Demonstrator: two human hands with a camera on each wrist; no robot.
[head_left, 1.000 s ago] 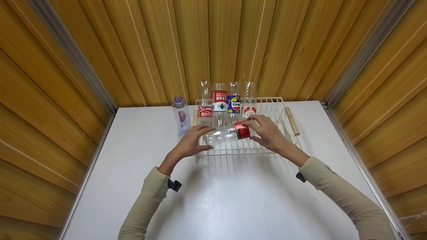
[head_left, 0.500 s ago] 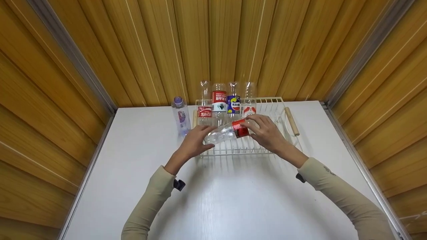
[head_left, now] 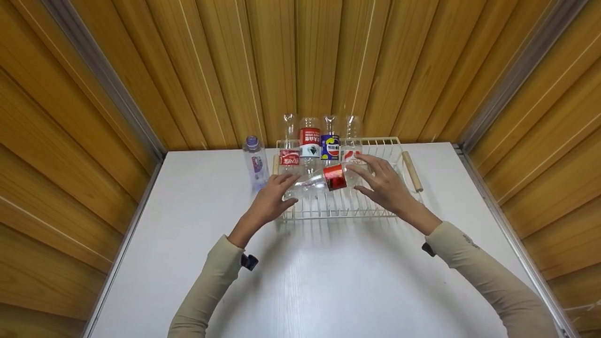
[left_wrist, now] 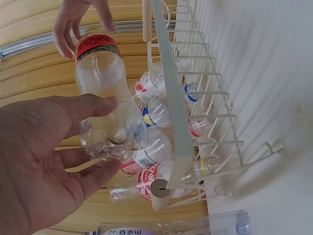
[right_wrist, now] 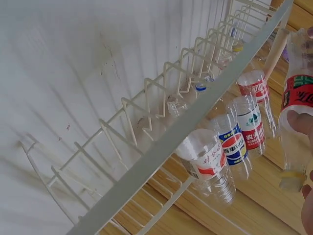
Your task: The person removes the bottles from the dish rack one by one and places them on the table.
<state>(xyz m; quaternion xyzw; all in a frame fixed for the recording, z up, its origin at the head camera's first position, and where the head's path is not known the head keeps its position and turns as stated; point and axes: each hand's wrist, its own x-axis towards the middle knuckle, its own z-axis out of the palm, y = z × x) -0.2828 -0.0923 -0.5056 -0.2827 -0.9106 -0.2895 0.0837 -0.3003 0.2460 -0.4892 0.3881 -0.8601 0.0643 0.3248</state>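
A clear plastic bottle [head_left: 335, 177] with a red label lies tilted above the wire rack [head_left: 338, 217]. My left hand [head_left: 270, 199] holds its base end; in the left wrist view the thumb lies along one side and the fingers curl under the base. My right hand [head_left: 385, 185] is at the capped end with fingers spread and loosely bent; the right wrist view shows its thumb [right_wrist: 301, 121] overlapping the bottle just past the label. Whether it presses the bottle is hard to tell. The neck is partly hidden behind the right fingers.
Several empty bottles lean side by side in the rack, among them a blue-labelled one [head_left: 330, 148] and a red-and-white one [head_left: 310, 143]. A purple-tinted bottle [head_left: 256, 164] stands left of the rack. A wooden handle [head_left: 412, 171] is on the rack's right. Wood-patterned panels enclose the white table [head_left: 300, 281].
The red-labelled bottle has shifted a little to the left. My right hand has moved slightly right, its fingers off the label and spread wider. My left hand keeps nearly the same place.
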